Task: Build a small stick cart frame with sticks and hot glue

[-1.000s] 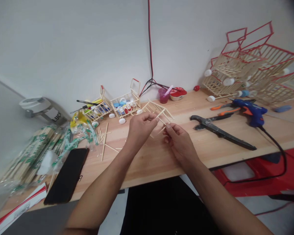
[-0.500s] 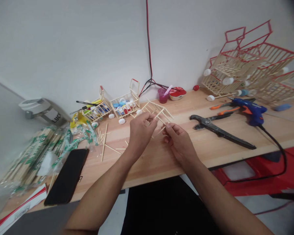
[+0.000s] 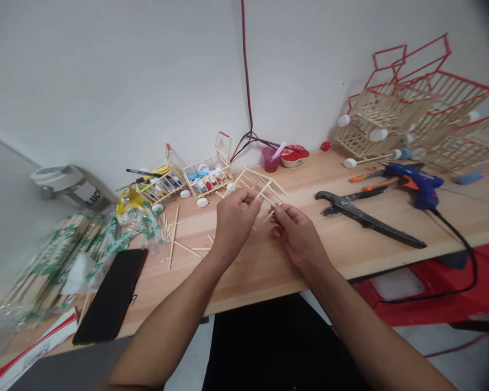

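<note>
My left hand point(image 3: 237, 220) and my right hand point(image 3: 299, 233) meet over the middle of the wooden table point(image 3: 252, 277). Between them is a small frame of thin wooden sticks point(image 3: 264, 191), tilted, with its near corner at my fingers. My left thumb and fingers pinch one stick of it. My right thumb and index finger are closed on its lower right end. Behind it, more joined sticks point(image 3: 264, 176) show, and I cannot tell whether they belong to the same piece. Cut sticks point(image 3: 174, 239) lie loose left of my left hand.
Two small stick carts point(image 3: 207, 176) with bottle-cap wheels stand at the back. Larger red-trimmed carts point(image 3: 427, 103) are at the right. Black cutters point(image 3: 367, 217) and a blue glue gun point(image 3: 419, 184) lie to the right. A phone point(image 3: 112, 296) and bagged sticks point(image 3: 52, 255) are on the left.
Both hands keep their grip on the stick frame in nearly the same place. The view has shifted very slightly.
</note>
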`<state>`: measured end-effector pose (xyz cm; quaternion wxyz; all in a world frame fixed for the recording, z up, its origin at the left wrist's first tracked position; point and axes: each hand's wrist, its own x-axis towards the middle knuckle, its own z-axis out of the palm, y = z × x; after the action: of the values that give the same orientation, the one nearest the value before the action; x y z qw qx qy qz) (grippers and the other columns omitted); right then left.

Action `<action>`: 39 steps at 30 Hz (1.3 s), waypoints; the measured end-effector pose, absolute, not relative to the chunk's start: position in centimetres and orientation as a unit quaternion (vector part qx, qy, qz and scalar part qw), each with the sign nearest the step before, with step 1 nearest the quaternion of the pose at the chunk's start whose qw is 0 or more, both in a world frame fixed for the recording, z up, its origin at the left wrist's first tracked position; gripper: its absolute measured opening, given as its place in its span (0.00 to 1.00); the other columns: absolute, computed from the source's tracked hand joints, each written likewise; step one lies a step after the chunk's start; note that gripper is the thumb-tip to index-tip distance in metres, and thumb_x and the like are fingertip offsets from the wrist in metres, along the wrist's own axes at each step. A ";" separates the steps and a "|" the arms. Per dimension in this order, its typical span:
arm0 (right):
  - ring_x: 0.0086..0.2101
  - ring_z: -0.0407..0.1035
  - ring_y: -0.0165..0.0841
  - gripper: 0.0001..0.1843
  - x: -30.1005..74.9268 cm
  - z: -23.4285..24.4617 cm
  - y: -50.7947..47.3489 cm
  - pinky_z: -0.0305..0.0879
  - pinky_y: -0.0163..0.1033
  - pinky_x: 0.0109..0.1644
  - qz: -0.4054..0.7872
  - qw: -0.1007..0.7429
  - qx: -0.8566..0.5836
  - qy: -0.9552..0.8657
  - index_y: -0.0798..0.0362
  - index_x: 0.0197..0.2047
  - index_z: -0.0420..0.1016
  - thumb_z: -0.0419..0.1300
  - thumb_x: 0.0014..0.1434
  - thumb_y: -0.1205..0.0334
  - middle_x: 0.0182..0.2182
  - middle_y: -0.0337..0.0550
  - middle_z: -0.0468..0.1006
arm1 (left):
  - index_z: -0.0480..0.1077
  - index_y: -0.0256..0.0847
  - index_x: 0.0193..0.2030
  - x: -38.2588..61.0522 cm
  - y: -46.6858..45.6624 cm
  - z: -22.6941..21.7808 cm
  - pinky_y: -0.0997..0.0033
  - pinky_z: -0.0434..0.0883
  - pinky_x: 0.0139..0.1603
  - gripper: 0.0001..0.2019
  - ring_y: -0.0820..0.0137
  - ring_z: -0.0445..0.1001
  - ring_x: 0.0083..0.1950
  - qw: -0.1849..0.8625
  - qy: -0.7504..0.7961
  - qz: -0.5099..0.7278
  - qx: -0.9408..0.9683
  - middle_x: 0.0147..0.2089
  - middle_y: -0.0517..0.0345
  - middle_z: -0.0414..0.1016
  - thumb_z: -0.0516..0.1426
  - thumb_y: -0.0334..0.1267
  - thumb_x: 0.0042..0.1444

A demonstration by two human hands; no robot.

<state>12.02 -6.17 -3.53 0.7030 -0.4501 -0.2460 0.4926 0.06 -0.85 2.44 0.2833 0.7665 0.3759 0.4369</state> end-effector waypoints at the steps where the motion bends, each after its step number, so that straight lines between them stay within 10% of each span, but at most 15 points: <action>1: 0.27 0.60 0.25 0.15 12.0 -3.5 -6.2 0.57 0.32 0.26 0.491 0.703 -0.451 -0.247 0.51 0.30 0.73 0.70 0.51 0.49 0.27 0.35 0.69 | 0.73 0.39 0.30 0.1 -0.9 2.4 0.71 0.68 0.41 0.06 0.72 0.74 0.35 0.280 0.377 0.438 0.767 0.31 0.60 0.79 0.59 0.29 0.57; 39: 0.26 0.59 0.25 0.15 12.3 -3.6 -6.0 0.55 0.32 0.27 0.503 0.713 -0.425 -0.243 0.51 0.28 0.75 0.71 0.50 0.49 0.26 0.35 0.69 | 0.76 0.39 0.31 0.2 -1.0 1.9 0.72 0.66 0.37 0.06 0.73 0.72 0.30 0.176 0.381 0.455 0.786 0.27 0.62 0.76 0.59 0.32 0.59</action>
<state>12.26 -6.02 -3.58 0.7126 -0.4251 -0.2428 0.5026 0.16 -1.01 1.90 0.1764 0.7856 0.3807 0.4547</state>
